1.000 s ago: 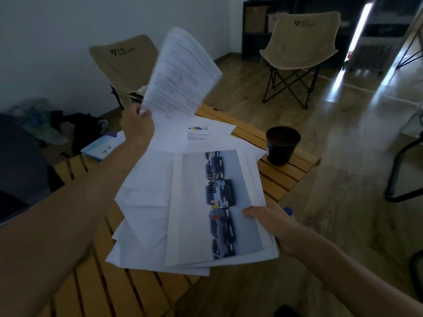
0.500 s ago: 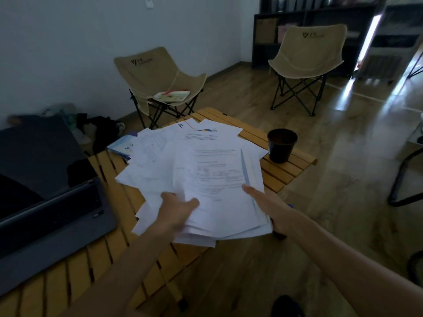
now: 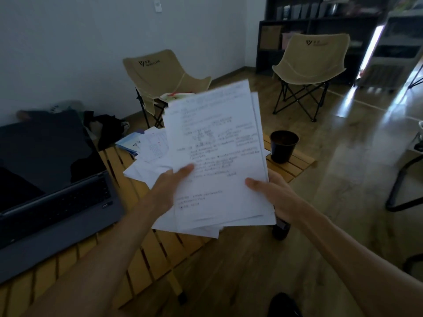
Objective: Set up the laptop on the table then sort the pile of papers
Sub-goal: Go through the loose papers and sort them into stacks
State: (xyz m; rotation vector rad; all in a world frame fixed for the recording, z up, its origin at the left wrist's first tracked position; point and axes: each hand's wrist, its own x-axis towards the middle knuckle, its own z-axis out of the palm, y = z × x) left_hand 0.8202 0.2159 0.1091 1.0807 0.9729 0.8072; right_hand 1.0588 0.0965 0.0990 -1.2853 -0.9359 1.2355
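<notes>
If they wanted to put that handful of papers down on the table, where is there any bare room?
The bare wooden slats between the open laptop and the table's near edge are free. A narrow strip lies around the black cup at the far corner. The middle is crowded with loose sheets. Both the left hand and the right hand grip the raised stack.

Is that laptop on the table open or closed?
Open: the laptop has its dark screen raised and its keyboard showing.
</notes>
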